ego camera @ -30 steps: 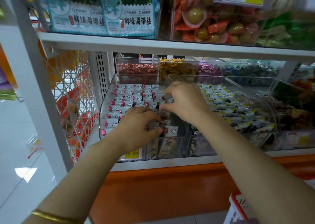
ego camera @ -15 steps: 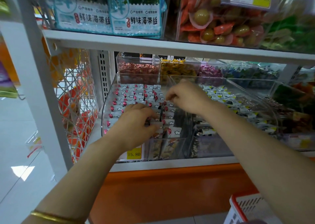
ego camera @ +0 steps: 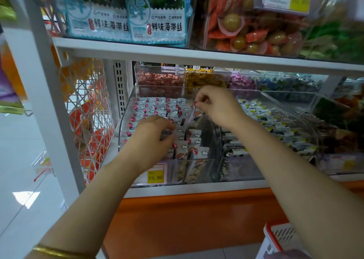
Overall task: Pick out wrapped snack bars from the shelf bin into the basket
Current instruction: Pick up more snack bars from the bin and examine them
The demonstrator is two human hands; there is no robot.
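Right hand (ego camera: 215, 106) is pinching one wrapped snack bar (ego camera: 189, 118) by its top end, holding it tilted just above the rows in the clear shelf bin (ego camera: 126, 118). Left hand (ego camera: 152, 138) is resting curled on the packed bars (ego camera: 153, 109); can't tell if it's gripping any. Basket (ego camera: 275, 237) is sitting low right, well apart.

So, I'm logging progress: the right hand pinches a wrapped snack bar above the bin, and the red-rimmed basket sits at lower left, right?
No. The head view shows the red-rimmed basket at lower right, under the right arm. The rest holds: the right hand pinches a wrapped snack bar above the bin.
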